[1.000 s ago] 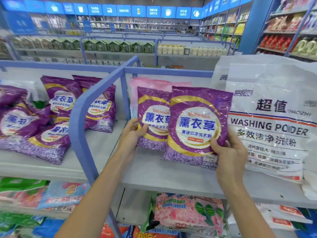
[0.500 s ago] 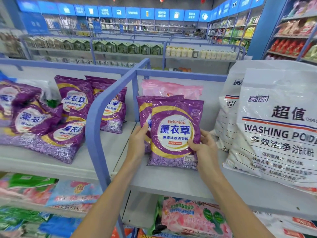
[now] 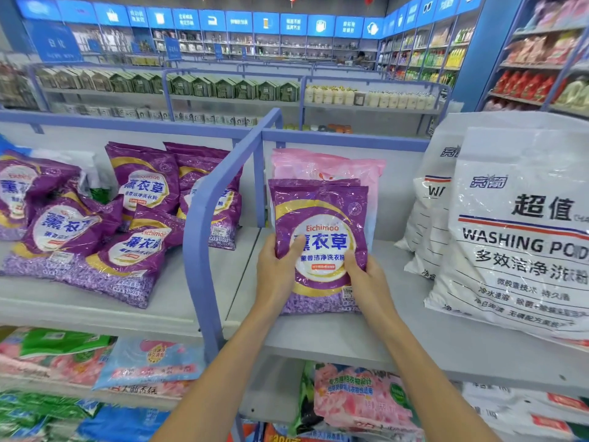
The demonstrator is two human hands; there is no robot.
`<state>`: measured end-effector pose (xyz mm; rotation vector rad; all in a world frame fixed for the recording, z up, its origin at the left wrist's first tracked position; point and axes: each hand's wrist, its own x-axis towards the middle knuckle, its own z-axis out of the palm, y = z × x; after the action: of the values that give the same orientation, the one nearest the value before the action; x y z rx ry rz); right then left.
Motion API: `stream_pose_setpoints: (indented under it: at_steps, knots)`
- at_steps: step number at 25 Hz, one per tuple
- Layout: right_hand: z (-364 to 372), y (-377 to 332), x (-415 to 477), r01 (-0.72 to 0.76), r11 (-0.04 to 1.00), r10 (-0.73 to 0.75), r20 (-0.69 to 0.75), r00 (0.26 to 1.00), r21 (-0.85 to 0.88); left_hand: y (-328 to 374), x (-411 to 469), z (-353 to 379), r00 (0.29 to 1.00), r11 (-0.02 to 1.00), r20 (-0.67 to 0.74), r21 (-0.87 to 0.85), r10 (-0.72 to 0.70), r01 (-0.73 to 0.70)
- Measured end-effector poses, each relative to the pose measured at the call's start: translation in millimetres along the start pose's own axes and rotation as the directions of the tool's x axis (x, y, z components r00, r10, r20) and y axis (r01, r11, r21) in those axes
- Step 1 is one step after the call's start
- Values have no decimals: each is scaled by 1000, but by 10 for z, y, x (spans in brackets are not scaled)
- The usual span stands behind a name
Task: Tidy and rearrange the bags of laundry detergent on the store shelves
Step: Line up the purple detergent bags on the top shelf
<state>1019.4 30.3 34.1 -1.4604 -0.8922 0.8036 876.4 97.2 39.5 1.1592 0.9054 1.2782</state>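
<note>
Purple bag point(image 3: 320, 247) of laundry powder stands upright on the top shelf point(image 3: 318, 336) of a store aisle, its base apparently resting on the board, just right of the blue divider point(image 3: 204, 218). The left hand point(image 3: 275, 275) grips its left edge with the thumb laid across the front. The right hand point(image 3: 366, 282) grips the lower right edge in the same way, so the bag sits squarely between the two, neither hand nearer than the other. Its long axis runs top to bottom, with the label facing the person. Directly behind it, a second bag point(image 3: 318, 184) of the same purple shows only its top edge, and a taller pink bag point(image 3: 328, 164) stands behind that, near the back panel. The coming move looks to turn on this front-to-back line. The held bag lies ahead of the hands and in front of its twin, so a straight push away from the person should seat it flush before the fingers let go. Left of the divider a loose heap point(image 3: 95, 231) of purple bags lies untidied. White sacks point(image 3: 522, 237) stand to the right, apart from the hands.
</note>
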Motion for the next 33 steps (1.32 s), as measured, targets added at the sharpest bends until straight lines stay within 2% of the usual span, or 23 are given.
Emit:
stream_pose_setpoints:
  at_steps: [5, 10, 13, 17, 22, 28, 33]
  knots:
    - [-111, -67, -401, -13, 999, 15, -39, 999, 47, 109, -282, -17, 994, 998, 108, -58, 26, -20]
    - [-251, -232, -1060, 10, 998, -8, -34, 999, 69, 364, -857, -108, 984, 992, 174, -116, -32, 53]
    - [-253, -238, -1542, 21, 994, -20, -8, 1000, 111, 480, -1328, -276, 985, 996, 170, -87, -18, 33]
    - [-93, -123, -2084, 16, 996, -17, 11, 1000, 85, 582, -1876, -647, 992, 999, 126, -52, -9, 16]
    - [458, -205, -2476, 29, 998, -36, 147, 989, 50, 745, -2180, -1334, 1000, 1000, -5, -19, -12, 12]
    - [1406, -402, -2593, 34, 994, -65, 328, 942, 100, 983, -2107, -2289, 991, 997, -133, -83, -19, 8]
    - [2402, -483, -2407, -2, 986, -50, 311, 949, 167, 1107, -1641, -3111, 990, 997, -132, -64, -46, 38]
